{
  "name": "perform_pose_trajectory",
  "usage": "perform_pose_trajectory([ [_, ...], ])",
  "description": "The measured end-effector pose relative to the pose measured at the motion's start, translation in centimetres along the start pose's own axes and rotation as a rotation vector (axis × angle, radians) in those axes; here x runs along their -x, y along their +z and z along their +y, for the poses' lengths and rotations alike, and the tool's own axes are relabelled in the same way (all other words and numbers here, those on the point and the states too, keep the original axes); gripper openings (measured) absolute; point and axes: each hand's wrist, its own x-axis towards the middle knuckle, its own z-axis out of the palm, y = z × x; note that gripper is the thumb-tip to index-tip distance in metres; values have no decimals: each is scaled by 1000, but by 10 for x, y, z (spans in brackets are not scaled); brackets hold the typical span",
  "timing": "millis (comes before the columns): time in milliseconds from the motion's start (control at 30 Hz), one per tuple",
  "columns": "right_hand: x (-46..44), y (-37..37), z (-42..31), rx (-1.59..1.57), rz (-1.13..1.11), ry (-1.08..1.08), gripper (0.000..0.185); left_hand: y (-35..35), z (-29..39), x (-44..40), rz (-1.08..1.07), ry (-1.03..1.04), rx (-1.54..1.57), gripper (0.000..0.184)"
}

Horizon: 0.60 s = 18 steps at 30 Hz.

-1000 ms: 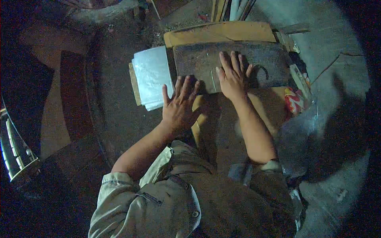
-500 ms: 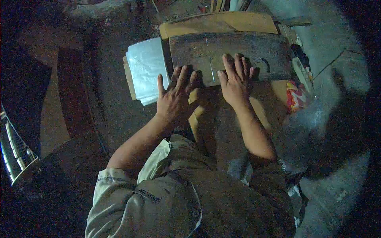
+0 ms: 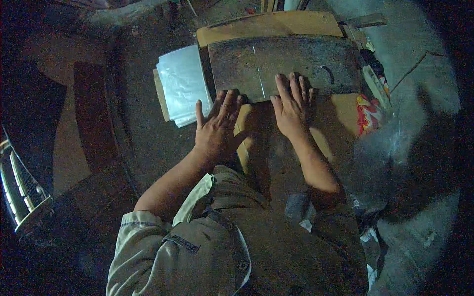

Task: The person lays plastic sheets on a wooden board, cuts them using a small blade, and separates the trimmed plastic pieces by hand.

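Single head-worn view from above, facing forward and down over both nearby hands (image 3: 254, 128).

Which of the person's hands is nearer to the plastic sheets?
Left. The left hand is by the near right corner of the plastic sheets; the right hand is farther right, at the board.

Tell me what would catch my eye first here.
The pale, shiny sheets stand out first, just left of the dark board. Next come two bare hands with fingers spread at the board's near edge: the left hand and the right hand. Beyond its right end, a red-and-white patterned item adds color.
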Motion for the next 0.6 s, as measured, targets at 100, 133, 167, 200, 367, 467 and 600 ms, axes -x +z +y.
perform_pose_trajectory([
  [100,6,3,4,-43,7,-23,54,3,0,3,12,22,30,82],
  [133,8,3,6,-64,15,-37,54,3,-1,3,46,14,36,82],
  [167,8,3,7,-63,13,-36,54,3,0,3,78,7,43,81],
  [200,9,2,9,-57,3,-41,53,2,0,2,77,7,45,81],
  [367,10,1,7,-31,-27,-29,51,-3,1,-1,28,-3,14,82],
  [467,10,3,8,-20,-30,-43,51,-2,1,-2,29,1,5,83],
  [600,17,-8,2,-147,7,49,49,0,2,5,55,-6,37,85],
])
